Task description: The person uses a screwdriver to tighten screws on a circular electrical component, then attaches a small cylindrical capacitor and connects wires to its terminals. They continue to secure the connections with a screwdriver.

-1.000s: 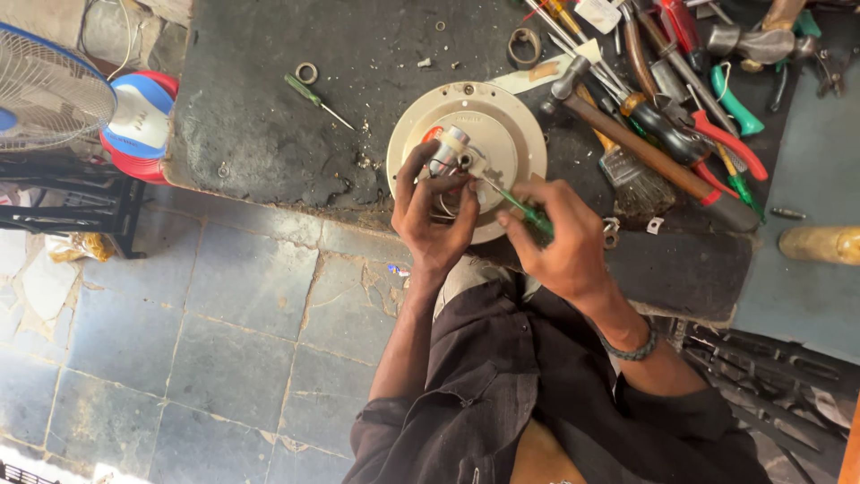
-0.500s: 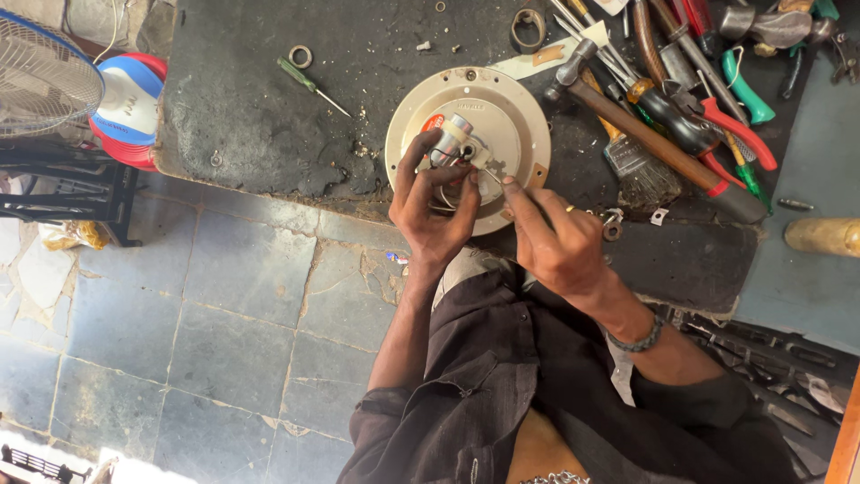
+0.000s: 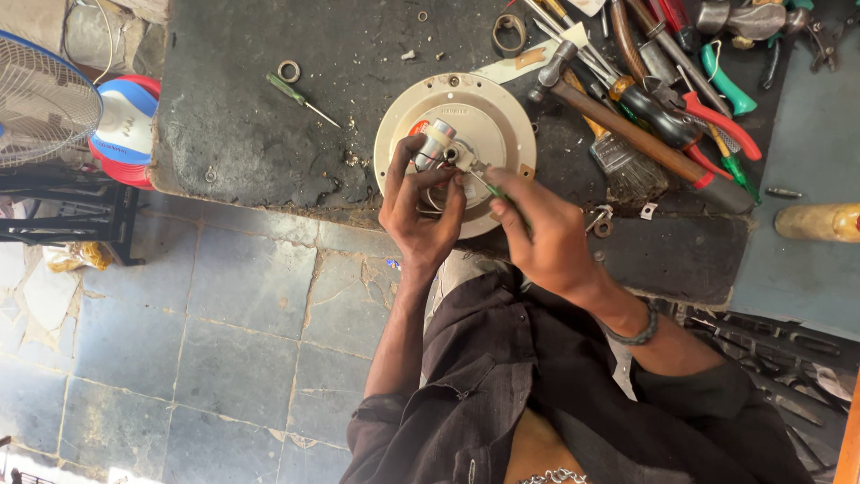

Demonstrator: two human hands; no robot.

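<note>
Seen from the head camera, a person seated at a dark, scuffed surface [image 3: 251,134] works on a round cream-coloured housing [image 3: 488,112] that lies flat near the surface's front edge. The left hand [image 3: 419,215] is curled, its fingers closed about a small silvery cylindrical part [image 3: 434,143] that stands at the middle of the housing, with thin wires looping beneath the fingers. The right hand [image 3: 542,237] is closed in a pinch around a green-handled screwdriver [image 3: 488,184], whose tip meets the small metal fitting just beside the cylindrical part. A dark bracelet [image 3: 636,333] circles the right wrist.

A second, smaller green-handled screwdriver [image 3: 300,97] lies on the surface well to the left of the housing, with a metal ring [image 3: 288,71] just beside it. To the right of the housing, a hammer [image 3: 627,125] with a wooden handle lies diagonally across a heap of tools, among them a paintbrush [image 3: 623,170], red-handled pliers [image 3: 717,121] and green-handled pliers [image 3: 724,79]. A roll of tape [image 3: 511,32] sits beyond the housing, near the surface's far side.

At the left edge of the frame, a wire-guarded fan [image 3: 40,99] stands next to a red, white and blue ball [image 3: 125,130]. Grey stone floor tiles [image 3: 206,332] stretch below the surface. The person wears dark clothing [image 3: 502,394].
</note>
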